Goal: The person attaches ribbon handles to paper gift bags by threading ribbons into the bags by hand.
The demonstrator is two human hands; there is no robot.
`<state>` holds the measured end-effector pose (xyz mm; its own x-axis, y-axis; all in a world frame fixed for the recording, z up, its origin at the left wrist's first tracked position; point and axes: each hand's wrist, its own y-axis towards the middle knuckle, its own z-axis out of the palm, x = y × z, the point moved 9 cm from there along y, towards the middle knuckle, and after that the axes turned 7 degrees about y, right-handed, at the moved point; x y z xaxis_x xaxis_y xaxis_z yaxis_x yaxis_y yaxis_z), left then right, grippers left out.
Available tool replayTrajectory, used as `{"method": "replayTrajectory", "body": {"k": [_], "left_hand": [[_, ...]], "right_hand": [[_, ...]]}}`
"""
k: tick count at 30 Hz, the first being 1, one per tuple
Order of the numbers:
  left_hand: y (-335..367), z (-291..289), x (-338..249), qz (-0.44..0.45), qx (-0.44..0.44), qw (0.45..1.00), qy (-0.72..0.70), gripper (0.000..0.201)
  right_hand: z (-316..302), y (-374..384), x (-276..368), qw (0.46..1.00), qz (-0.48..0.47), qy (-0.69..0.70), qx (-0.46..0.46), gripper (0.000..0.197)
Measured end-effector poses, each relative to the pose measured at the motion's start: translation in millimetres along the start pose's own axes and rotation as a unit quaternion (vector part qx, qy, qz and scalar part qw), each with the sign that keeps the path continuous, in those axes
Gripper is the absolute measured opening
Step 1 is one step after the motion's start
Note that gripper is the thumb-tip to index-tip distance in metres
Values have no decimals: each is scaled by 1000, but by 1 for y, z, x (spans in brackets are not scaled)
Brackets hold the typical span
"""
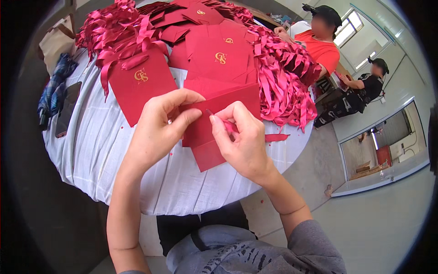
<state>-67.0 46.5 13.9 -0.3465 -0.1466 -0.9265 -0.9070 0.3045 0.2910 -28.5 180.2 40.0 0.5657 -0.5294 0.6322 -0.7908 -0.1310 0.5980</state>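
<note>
My left hand (166, 121) is closed on the upper left edge of a dark red paper bag (244, 98), thumb in front and fingers behind. My right hand (242, 139) pinches a thin tool whose narrow metallic tip (209, 111) meets or nearly meets the bag's front, close to my left thumb. Something pink shows inside the curled right fingers; whether it is ribbon or a handle I cannot tell. A red ribbon end (277, 137) sticks out right of that hand. Under the held bag lies another red flat piece (207, 157).
A finished-looking red bag (141, 86) with ribbon lies at left. Stacked red bags (219, 55) and ribbon heaps (287, 82) cover the table's far side. A folded umbrella (57, 84) and phone (68, 109) rest at the left edge. Two people work at right.
</note>
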Motion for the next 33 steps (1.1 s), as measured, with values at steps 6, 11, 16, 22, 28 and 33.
{"method": "replayTrajectory", "body": {"k": [6,11,16,22,28,33], "left_hand": [[-17,8,-47,101,-67,980,156,20],[-31,30,-72,192,-85,953,216,20],[-32,41,-81,211,-72,941,255,22],[-34,43,-85,216,-71,940,253,22],[-34,47,-86,223,-74,936,263,22],[-32,52,-87,231,-57,937,255,22]], "right_hand": [[-15,-10,-2,997,68,42,5,17],[-30,-21,0,986,140,88,33,16],[-37,-30,4,988,131,78,16,15],[-36,-32,5,986,141,86,-4,16],[-29,-35,-13,959,224,172,34,14],[-42,-28,22,998,51,-18,-17,14]]}}
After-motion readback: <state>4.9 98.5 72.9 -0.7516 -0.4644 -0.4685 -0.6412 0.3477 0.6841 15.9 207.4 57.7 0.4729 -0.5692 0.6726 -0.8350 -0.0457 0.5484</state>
